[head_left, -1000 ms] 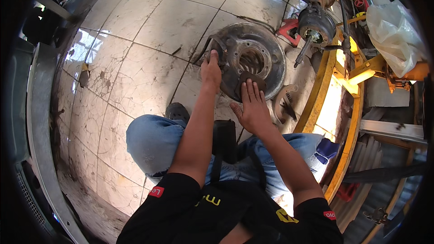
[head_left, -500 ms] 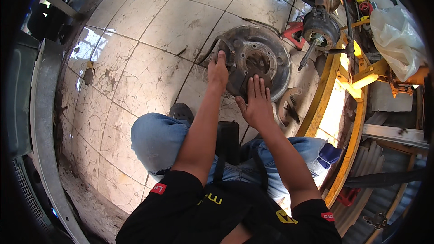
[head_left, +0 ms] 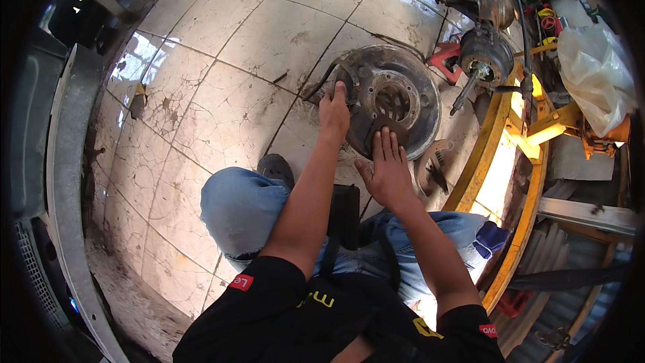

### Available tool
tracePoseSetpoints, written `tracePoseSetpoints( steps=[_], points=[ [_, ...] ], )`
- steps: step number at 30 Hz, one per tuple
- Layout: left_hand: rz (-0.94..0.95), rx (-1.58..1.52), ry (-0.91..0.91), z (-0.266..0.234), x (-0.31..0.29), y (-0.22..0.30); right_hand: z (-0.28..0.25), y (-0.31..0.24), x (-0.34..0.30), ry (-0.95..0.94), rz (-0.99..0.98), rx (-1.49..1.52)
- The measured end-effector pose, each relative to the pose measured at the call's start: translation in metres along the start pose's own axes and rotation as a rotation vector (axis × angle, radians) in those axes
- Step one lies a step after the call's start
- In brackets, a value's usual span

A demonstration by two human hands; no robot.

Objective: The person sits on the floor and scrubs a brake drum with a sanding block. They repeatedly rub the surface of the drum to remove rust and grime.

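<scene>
Right now the right grip (head_left: pixel 391 178) is lying mostly flat, fingers stretched out side by side over a dark pad (head_left: pixel 392 126) on the round metal disc (head_left: pixel 424 97). I'd be spreading pressure evenly and minding the fingertips near that centre hole. The left grip (head_left: pixel 334 114) is resting at the disc's left rim; can't tell if it's actually clamping anything, but I'd be bracing there against slipping. The pad is sitting under and just beyond the right fingertips, with the disc lying toward the tiled floor's (head_left: pixel 222 101) right edge, near the yellow frame (head_left: pixel 474 161).
</scene>
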State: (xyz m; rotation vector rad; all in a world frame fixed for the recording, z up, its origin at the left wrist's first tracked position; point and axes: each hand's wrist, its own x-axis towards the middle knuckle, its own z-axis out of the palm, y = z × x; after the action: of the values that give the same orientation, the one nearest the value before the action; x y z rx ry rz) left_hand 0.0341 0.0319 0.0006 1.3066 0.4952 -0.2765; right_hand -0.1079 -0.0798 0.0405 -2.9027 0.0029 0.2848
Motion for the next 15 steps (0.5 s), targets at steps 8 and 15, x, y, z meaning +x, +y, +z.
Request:
tracePoseSetpoints(
  steps=[8, 15],
  points=[
    [0.017, -0.025, -0.018, 0.001, -0.003, 0.002, 0.001, 0.002, 0.011, 0.048, 0.020, 0.031],
    [0.053, -0.028, -0.022, 0.003, 0.000, -0.003, -0.007, 0.001, 0.012, 0.033, 0.033, 0.076]
  ],
)
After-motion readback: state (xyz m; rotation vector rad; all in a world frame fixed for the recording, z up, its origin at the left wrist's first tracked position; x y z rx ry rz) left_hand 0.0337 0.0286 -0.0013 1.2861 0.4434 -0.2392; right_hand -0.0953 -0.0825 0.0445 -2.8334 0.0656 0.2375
